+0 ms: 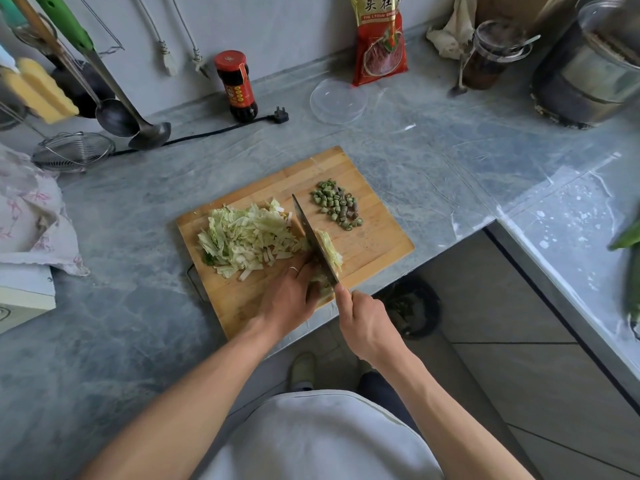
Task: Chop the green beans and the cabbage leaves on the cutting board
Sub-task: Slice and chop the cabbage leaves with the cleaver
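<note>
Right grip (363, 320) is wrapped fully round the knife handle, forefinger up by the blade; the knife (313, 239) stands edge-down in the cabbage. Left grip (291, 299), fingers curled, pins the uncut cabbage leaves (330, 252) against the flat of the blade, near the front edge of the cutting board (377, 244). Shredded cabbage (249, 237) is heaped to the left; the chopped green beans (337, 204) lie apart, beyond the blade. The board sits on the desk (433, 161). Judgement: beans done, cabbage nearly so. To finish well, I should keep my knuckles against the blade with fingertips tucked back, advance in thin, even steps, and cut straight down.
</note>
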`<state>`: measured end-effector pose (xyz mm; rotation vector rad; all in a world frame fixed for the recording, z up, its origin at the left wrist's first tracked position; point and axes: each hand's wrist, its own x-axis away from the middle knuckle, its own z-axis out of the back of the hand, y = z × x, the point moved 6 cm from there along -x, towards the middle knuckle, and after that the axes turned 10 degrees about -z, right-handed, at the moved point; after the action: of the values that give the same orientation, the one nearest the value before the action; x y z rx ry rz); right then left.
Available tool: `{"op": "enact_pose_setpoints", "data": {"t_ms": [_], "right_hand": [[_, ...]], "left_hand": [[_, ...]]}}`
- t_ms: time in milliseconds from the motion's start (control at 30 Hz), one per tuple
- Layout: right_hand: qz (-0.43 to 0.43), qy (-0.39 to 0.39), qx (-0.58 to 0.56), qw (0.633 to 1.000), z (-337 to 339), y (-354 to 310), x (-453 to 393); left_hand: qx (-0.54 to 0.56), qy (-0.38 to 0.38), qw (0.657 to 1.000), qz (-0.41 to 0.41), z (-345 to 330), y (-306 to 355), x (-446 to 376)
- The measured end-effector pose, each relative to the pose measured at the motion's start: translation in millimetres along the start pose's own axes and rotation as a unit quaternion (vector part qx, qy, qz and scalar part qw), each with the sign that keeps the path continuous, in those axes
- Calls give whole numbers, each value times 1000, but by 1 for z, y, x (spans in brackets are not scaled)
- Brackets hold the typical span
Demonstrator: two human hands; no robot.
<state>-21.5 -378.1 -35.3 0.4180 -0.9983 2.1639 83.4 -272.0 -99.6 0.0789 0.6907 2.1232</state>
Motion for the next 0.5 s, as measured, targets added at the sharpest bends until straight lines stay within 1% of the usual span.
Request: {"op": "enact_pose_setpoints", "data": {"t_ms": [67, 233, 367, 433, 500], "right_hand": [[1, 4, -12, 1000, 1, -2, -2], [-13, -3, -43, 999, -3, -1, -3], [-54, -32, -72, 995, -1, 9, -5], [-66, -48, -69, 994, 4, 8, -7], [-49, -50, -46, 996, 8, 2, -8]], "left_hand": [[7, -4, 1000, 6, -2, -2, 0], [3, 8, 1000, -14, 1, 2, -1], [17, 5, 1000, -12, 3, 5, 0], [2, -4, 1000, -13, 5, 6, -2], [-19, -6, 1000, -15, 9, 8, -3]]}}
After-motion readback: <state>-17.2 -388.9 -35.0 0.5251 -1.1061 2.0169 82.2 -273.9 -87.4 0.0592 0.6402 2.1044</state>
